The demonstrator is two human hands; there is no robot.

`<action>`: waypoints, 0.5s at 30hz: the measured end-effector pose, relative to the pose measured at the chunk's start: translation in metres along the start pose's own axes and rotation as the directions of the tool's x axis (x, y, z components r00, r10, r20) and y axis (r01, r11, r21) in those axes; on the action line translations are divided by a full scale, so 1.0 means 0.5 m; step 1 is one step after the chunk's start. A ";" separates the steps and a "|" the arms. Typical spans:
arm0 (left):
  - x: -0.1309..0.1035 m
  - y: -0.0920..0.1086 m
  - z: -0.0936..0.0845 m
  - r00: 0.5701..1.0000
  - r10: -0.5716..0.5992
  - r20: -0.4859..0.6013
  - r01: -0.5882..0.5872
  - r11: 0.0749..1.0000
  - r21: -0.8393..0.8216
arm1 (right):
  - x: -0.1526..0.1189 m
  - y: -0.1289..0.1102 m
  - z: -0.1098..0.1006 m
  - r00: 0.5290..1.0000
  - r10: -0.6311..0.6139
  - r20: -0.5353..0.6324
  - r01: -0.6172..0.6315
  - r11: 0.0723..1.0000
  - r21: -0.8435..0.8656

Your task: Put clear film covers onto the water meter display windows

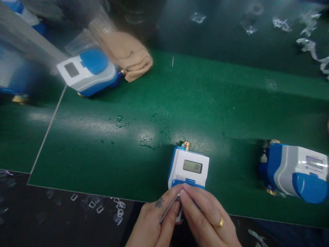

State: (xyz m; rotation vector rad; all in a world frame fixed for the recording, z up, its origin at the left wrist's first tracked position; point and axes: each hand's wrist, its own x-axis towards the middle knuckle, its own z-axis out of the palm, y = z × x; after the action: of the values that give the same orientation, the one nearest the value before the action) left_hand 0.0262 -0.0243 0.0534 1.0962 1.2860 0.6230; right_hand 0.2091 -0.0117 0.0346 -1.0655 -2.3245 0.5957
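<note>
A white and blue water meter (192, 166) with a small lit display and a brass fitting sits at the near edge of the green tabletop. Over its lower end, my left hand (160, 216) and my right hand (209, 216) meet, fingertips pinched together. A thin, flat, pale-edged piece (169, 208) shows between the fingers of my left hand; its kind is unclear. My right fingertips touch the same spot, and what they pinch is hidden. The meter's blue lid is partly covered by both hands.
Another water meter (298, 171) lies at the right. At the upper left a similar meter (88, 70) stands beside a folded tan cloth (128, 51). Water drops (149, 139) wet the green tabletop (195, 92). Plastic scraps (281, 24) lie at the far side.
</note>
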 end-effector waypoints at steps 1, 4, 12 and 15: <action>0.001 0.000 -0.001 1.000 -0.001 -0.005 0.001 1.000 0.003 | 0.001 0.001 0.000 1.000 -0.019 0.013 0.019 1.000 0.005; 0.001 -0.004 0.000 0.999 0.028 -0.025 -0.028 1.000 0.010 | 0.011 0.006 -0.004 0.997 -0.072 0.042 0.072 0.997 0.003; -0.010 0.000 0.026 0.940 -0.190 -0.285 0.114 0.958 -0.262 | 0.070 -0.007 0.010 0.973 -0.073 -0.218 0.048 0.992 -0.118; -0.010 -0.005 0.039 0.903 -0.243 -0.353 0.073 0.899 -0.432 | 0.070 -0.034 0.035 0.945 0.057 -0.323 -0.057 0.998 0.010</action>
State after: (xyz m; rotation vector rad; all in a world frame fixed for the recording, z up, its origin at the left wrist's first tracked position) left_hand 0.0431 -0.0351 0.0519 0.5176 1.4896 0.9752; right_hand 0.1691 0.0026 0.0400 -1.1397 -2.0143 0.4066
